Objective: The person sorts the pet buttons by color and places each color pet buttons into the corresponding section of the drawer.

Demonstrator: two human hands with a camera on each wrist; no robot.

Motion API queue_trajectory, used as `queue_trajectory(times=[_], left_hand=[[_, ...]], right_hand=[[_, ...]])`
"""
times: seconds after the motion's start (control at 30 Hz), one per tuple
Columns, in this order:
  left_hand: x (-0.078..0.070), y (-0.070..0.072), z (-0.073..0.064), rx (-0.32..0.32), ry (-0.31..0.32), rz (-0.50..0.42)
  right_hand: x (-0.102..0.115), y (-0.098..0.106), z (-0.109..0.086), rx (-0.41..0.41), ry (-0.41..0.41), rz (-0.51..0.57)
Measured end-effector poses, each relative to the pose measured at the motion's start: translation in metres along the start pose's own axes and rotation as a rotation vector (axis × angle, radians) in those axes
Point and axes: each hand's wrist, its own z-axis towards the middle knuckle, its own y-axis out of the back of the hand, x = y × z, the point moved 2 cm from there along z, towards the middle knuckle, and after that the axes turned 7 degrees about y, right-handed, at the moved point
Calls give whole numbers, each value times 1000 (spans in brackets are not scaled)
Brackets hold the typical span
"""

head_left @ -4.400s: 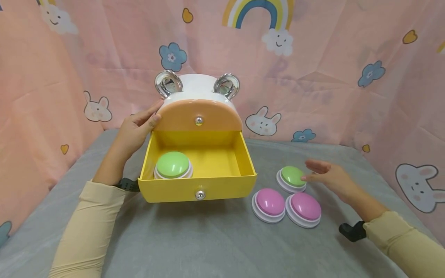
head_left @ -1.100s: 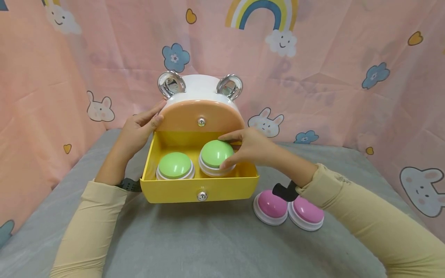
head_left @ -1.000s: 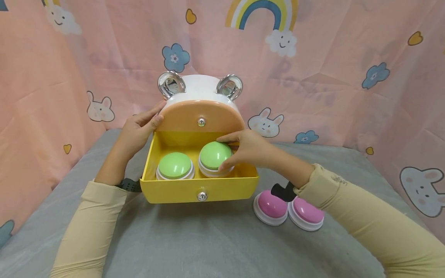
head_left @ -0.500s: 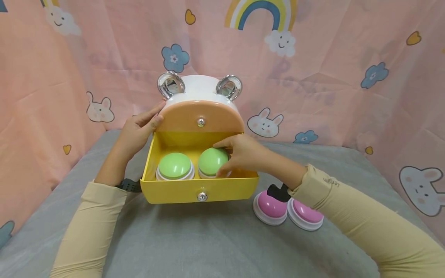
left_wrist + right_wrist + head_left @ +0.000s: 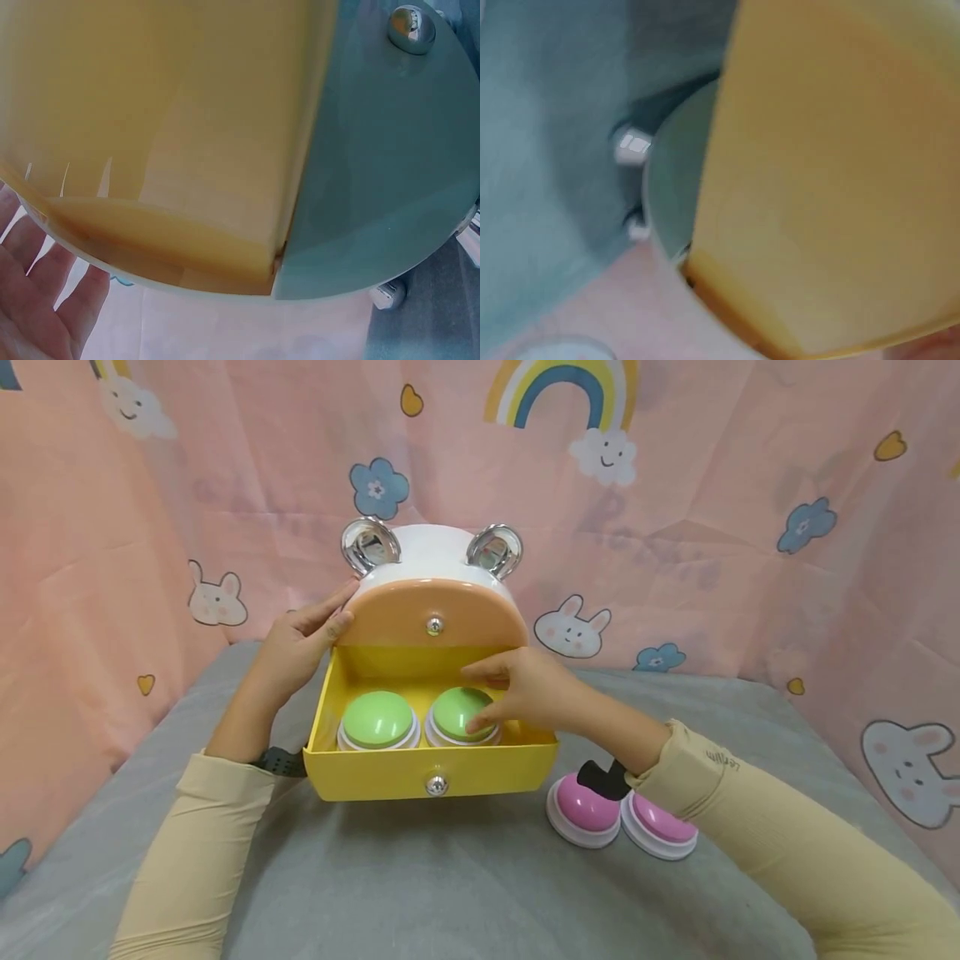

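A small cabinet (image 5: 431, 552) with silver ears has its yellow drawer (image 5: 375, 774) pulled out. Inside sit two green dome buttons on white bases, the left button (image 5: 377, 720) and the right button (image 5: 452, 714). My right hand (image 5: 532, 689) hovers over the right one, fingers and thumb spread apart, thumb near its dome. My left hand (image 5: 292, 643) rests against the cabinet's left side, thumb at the orange front; its straight fingers (image 5: 49, 274) show along the rim in the left wrist view. In the right wrist view the drawer (image 5: 817, 187) hides most of the right hand.
On the grey cloth (image 5: 412, 877), right of the drawer, lie two pink dome buttons, the nearer button (image 5: 581, 814) and another (image 5: 660, 827) partly under the right wrist. A pink printed curtain (image 5: 712, 568) hangs behind. A green lower front (image 5: 382, 165) with a knob shows beneath the drawer.
My right hand has brought the second green dome button from the cloth into the drawer, lowered it beside the first and spread its fingers off it. The left hand stays in place.
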Motion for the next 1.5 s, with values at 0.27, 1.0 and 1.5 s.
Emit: queue_trajectory(times=[0.27,1.0,1.5], left_hand=[[1,-2,2,-7,-18,-5],[1,-1,3,-16,1,-3],[0,-1,-1,-10,1,7]], right_hand=[[27,-20,-66,-193,-42,678],[21,-97,-84,50,-202,1184],[27,-107,-71,-82,-267,1263]])
